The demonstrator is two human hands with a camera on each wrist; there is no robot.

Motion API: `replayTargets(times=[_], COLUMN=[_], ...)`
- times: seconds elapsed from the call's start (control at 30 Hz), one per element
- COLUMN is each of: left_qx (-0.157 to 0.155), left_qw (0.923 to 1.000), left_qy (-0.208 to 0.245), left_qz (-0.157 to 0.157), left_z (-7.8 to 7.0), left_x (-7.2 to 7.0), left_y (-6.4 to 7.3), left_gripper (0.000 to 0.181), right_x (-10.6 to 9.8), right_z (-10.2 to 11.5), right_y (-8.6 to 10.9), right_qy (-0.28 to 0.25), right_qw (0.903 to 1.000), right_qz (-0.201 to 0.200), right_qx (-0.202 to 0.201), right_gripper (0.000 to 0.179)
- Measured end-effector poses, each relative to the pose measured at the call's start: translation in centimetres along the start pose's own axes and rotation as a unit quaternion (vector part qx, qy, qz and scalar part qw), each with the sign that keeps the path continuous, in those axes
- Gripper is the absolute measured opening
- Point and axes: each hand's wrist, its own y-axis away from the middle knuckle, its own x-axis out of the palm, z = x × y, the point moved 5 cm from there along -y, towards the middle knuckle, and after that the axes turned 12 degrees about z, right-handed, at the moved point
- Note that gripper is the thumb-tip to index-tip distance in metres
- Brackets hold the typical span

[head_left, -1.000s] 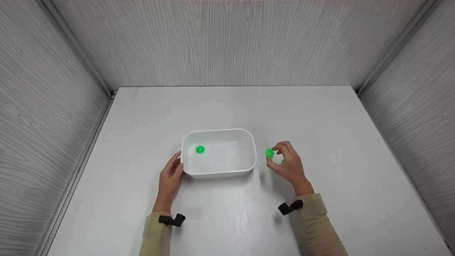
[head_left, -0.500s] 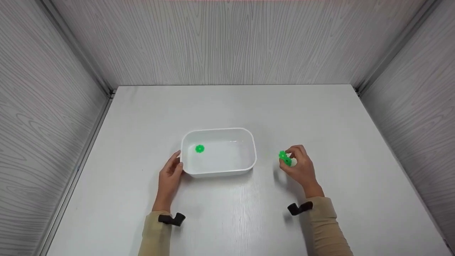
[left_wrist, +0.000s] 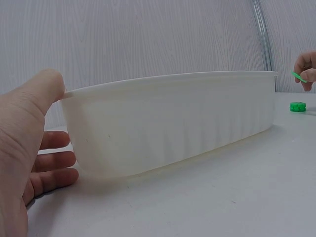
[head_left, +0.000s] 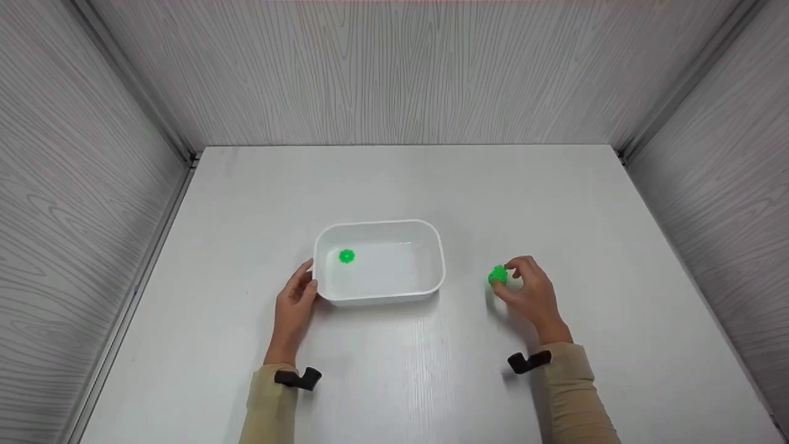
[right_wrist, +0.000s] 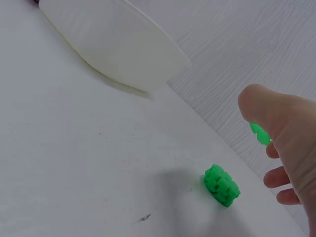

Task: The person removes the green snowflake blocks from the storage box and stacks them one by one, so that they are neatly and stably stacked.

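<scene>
A white plastic tub (head_left: 383, 295) stands on the table, one green flower-shaped plastic piece (head_left: 346, 256) lying inside at its left. At the tub's left end my left hand (head_left: 294, 313) grips the corner, thumb (left_wrist: 48, 81) at the rim and fingers (left_wrist: 57, 160) against the outer wall. Right of the tub, my right hand (head_left: 531, 296) pinches a flat green flower-shaped piece (left_wrist: 299, 77) between thumb and finger. Below it, apart, a small stack of green flower-shaped pieces (right_wrist: 221, 185) rests on the table. From the head view the held piece and stack overlap.
The white table (head_left: 394, 185) is bounded by a wood-grain panel (head_left: 394, 74) at the back and further panels at both sides. A black band with a small camera sits on each wrist. A dark mark (right_wrist: 143, 217) shows on the tabletop.
My right hand has moved right and slightly toward me, from beside the tub to over the green stack, still pinching the piece. The left hand and tub have stayed put.
</scene>
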Motion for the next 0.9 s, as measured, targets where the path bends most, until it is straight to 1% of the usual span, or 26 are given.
replayTargets(times=[0.1, 0.17, 0.37, 0.53, 0.63, 0.8, 0.9], left_qx=[-0.002, -0.003, -0.002, -0.020, -0.028, -0.020, 0.002], left_qw=[1.0000, 1.0000, 1.0000, 0.9998, 0.9996, 0.9998, 1.0000], left_qy=[0.000, -0.002, -0.006, -0.004, -0.004, -0.003, -0.005], left_qz=[0.003, 0.004, 0.001, -0.002, -0.003, -0.002, 0.000], left_z=[0.0, 0.0, 0.1, 0.6, 0.8, 0.7, 0.4], left_x=[0.0, 0.0, -0.1, -0.1, -0.2, -0.2, -0.2], left_y=[0.0, 0.0, 0.0, 0.0, 0.0, -0.1, -0.1], left_gripper=[0.043, 0.042, 0.042, 0.042, 0.043, 0.043, 0.043], right_x=[0.0, 0.1, 0.7, 1.2, 1.4, 1.6, 1.7], right_z=[-0.2, -0.4, -1.0, -1.6, -1.7, -1.8, -1.8], right_y=[0.0, 0.0, 0.1, 0.0, -0.1, -0.1, 0.0], right_qy=[0.010, 0.014, 0.049, 0.080, 0.090, 0.095, 0.087], right_qw=[0.9999, 0.9998, 0.9981, 0.9957, 0.9942, 0.9924, 0.9918], right_qz=[0.003, 0.011, 0.035, 0.047, 0.056, 0.068, 0.074], right_qx=[-0.003, 0.001, 0.004, 0.004, 0.014, 0.038, 0.057], right_gripper=[0.028, 0.028, 0.028, 0.029, 0.028, 0.026, 0.024])
